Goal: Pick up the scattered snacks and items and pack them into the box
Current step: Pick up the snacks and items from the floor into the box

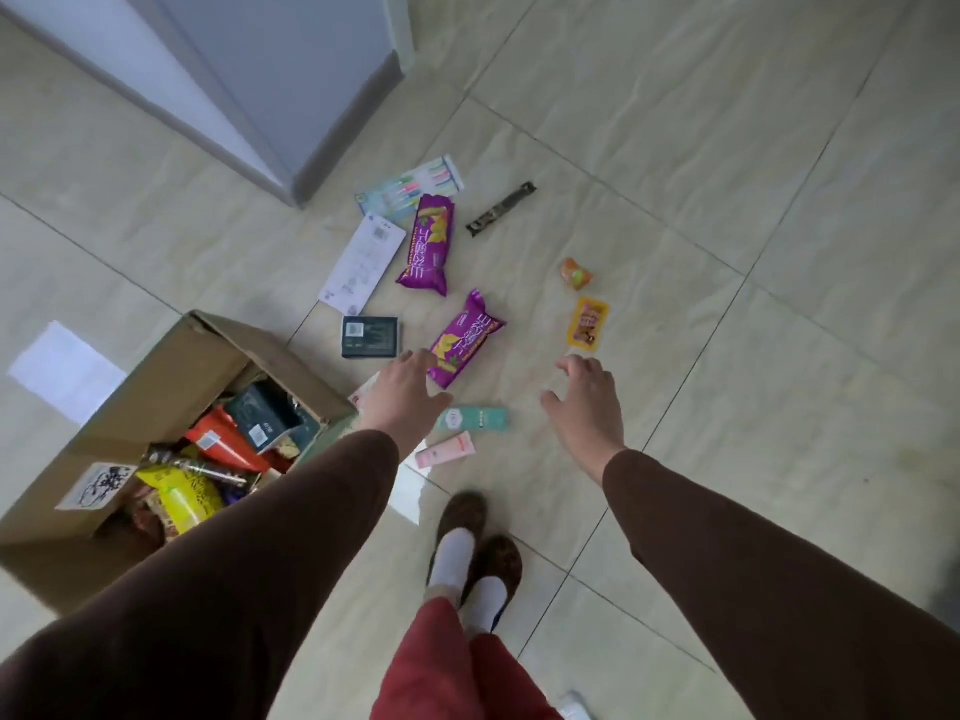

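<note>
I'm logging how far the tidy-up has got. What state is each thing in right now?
Box: open, partly filled with packets.
Near purple packet: on the floor, under the left fingertips.
Far purple packet: flat on the floor, untouched.
Dark box: flat on the floor.
Yellow pouch: on the floor, untouched.
Left hand: open, holding nothing.
Right hand: open, holding nothing.

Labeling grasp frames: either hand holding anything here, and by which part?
Nothing held. Left hand and right hand both reach open-fingered over the floor items; no grip yet.
</note>
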